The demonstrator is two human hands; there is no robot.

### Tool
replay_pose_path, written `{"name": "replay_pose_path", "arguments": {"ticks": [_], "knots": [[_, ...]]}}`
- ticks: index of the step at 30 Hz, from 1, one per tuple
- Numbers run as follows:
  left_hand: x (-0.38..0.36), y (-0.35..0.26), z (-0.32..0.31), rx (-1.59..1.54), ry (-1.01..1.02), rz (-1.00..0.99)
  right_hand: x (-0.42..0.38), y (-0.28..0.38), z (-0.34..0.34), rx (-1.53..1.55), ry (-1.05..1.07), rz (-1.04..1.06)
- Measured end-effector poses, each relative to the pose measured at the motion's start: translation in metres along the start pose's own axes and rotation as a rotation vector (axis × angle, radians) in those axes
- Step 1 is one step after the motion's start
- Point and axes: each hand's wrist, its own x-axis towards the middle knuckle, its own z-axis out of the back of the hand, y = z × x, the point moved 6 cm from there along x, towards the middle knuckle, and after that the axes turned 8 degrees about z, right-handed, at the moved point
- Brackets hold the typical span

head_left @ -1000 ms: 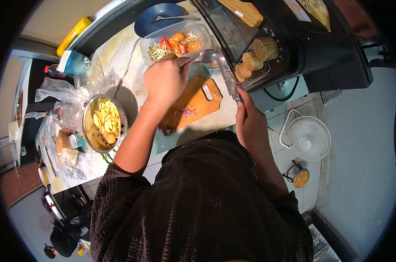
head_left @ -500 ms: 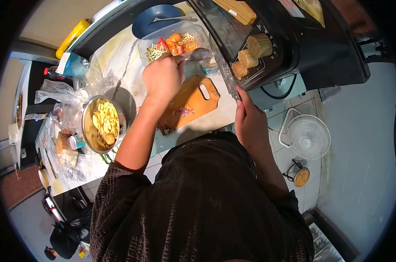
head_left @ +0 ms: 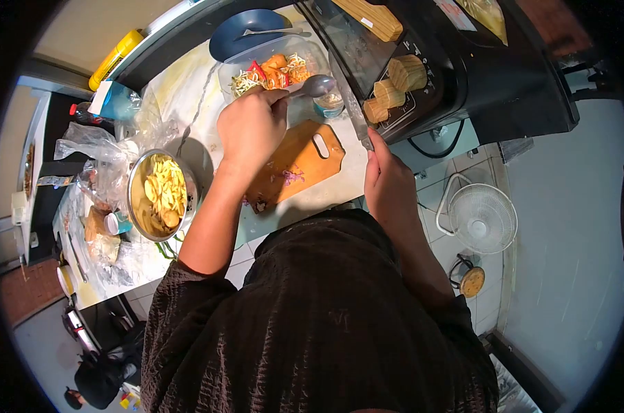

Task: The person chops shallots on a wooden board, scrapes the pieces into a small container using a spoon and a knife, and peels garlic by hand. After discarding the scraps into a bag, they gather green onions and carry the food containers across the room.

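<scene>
My left hand point(head_left: 251, 131) is closed around the handle of a metal spoon point(head_left: 318, 85). The spoon's bowl hangs above a small clear cup point(head_left: 329, 106) with blue on its side. Just behind my knuckles is a clear plastic tub point(head_left: 315, 48) holding bean sprouts, red pieces and orange chunks. In my right hand point(head_left: 389, 175) is a knife point(head_left: 351, 103), its blade pointing away along the oven's edge. Between my hands lies a wooden cutting board point(head_left: 305, 153) with purple chopped bits point(head_left: 293, 175) on it.
A black oven point(head_left: 456, 76) with wooden knobs stands to the right. Left of my forearm is a metal pot point(head_left: 132, 199) of sliced yellow food, beside plastic bags point(head_left: 95, 144). A dark blue plate point(head_left: 222, 38) with a fork lies at the back. A white fan point(head_left: 483, 217) stands right.
The spoon has shifted slightly right over the cup, its bowl now turned more into view. My right hand and the knife have moved a little left and away from me.
</scene>
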Motion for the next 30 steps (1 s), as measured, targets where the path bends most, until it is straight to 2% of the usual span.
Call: {"name": "replay_pose_path", "arguments": {"ticks": [3, 7, 10, 13, 16, 21, 25, 30], "knots": [[-0.002, -0.002, 0.002, -0.040, 0.053, 0.003, 0.005, -0.001, -0.004, -0.011, 0.033, -0.025], [-0.001, 0.002, -0.009, -0.023, 0.010, -0.030, 0.009, 0.003, -0.003, 0.015, -0.001, 0.001], [0.001, 0.006, -0.015, 0.070, 0.043, 0.043, 0.010, 0.002, -0.001, 0.013, -0.020, 0.015], [-0.002, 0.003, -0.010, -0.020, -0.032, 0.032, 0.009, -0.001, -0.003, -0.002, -0.030, 0.032], [-0.001, -0.002, -0.011, -0.021, -0.010, -0.003, 0.009, 0.004, 0.000, 0.001, -0.040, 0.030], [0.005, 0.004, -0.021, 0.072, 0.056, 0.074, 0.004, 0.004, 0.004, -0.006, -0.074, 0.006], [0.011, 0.005, -0.022, 0.122, 0.097, 0.089, -0.007, 0.011, 0.014, 0.018, 0.004, 0.032], [0.023, 0.003, -0.015, 0.151, -0.069, -0.029, -0.022, 0.014, 0.032, 0.011, 0.061, -0.002]]}}
